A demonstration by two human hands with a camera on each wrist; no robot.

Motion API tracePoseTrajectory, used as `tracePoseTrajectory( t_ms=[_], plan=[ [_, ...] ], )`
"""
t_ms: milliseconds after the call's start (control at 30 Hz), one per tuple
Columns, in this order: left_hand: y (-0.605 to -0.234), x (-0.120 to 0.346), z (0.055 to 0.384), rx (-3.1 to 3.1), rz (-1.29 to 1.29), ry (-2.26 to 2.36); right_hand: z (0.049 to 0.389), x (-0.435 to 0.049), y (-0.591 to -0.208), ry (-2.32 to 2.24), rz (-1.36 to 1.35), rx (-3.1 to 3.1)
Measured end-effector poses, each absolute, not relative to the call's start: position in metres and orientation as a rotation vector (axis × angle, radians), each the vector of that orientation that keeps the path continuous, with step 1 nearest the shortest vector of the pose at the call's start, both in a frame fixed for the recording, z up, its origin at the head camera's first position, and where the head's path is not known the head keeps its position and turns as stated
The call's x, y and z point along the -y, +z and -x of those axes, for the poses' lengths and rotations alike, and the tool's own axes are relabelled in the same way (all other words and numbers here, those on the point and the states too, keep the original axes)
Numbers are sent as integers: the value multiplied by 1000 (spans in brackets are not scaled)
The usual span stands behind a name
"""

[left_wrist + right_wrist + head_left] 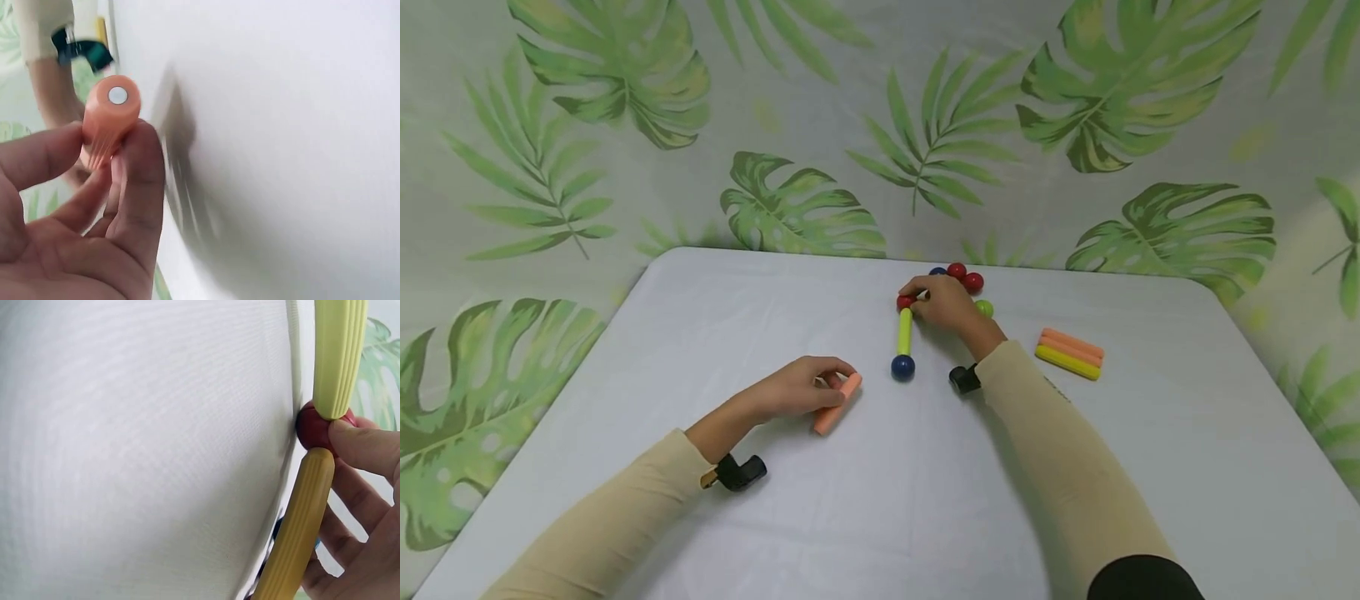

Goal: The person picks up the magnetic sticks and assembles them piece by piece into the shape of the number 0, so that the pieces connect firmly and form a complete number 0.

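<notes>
My left hand (797,387) has an orange rod (837,406) pinched between thumb and fingertips, its far end tipped toward 1 o'clock. A pale round disc (117,95) sits in the rod's end, facing my left wrist camera. I can't tell whether the rod touches the white table (887,500).

My right hand (951,302) grips a red ball (904,303), thumb on one side and fingers round the other. A lime rod (905,332) runs from that ball toward 6 o'clock, down to a blue ball (903,367) — the orange rod lies at 8 o'clock from there. My right wrist view also shows a mustard rod (297,525) meeting the red ball, running toward 7 o'clock in that picture.

Around my right hand, two more red balls (973,282) and a second blue ball (937,272) sit near 12 to 1 o'clock, a green ball (984,309) at 3. Further off, toward 4 o'clock, three rods lie side by side — two orange ones (1072,343), one yellow (1067,363).
</notes>
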State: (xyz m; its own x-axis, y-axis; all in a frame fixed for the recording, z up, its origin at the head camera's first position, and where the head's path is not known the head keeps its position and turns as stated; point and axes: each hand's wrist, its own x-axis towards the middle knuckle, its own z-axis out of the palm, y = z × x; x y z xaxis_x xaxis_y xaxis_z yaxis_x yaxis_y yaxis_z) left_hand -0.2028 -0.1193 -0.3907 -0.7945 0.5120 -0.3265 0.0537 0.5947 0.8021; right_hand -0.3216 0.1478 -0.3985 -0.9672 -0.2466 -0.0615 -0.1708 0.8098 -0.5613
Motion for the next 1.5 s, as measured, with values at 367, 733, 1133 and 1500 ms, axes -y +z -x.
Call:
tracePoseTrajectory(
  t_ms=[367,733,1133,1500],
  plan=[
    [-403,73,185,-2086,-235,1470,324,-148,-396,-858,371,-2899],
    [-406,58,185,-2022,-134,1555,322,-147,-395,-850,354,-2902],
    [-405,49,188,-2007,-47,1608,322,-146,-397,-885,334,-2881],
    [-406,46,190,-1963,-5,1634,323,-144,-399,-874,326,-2882]
  ],
)
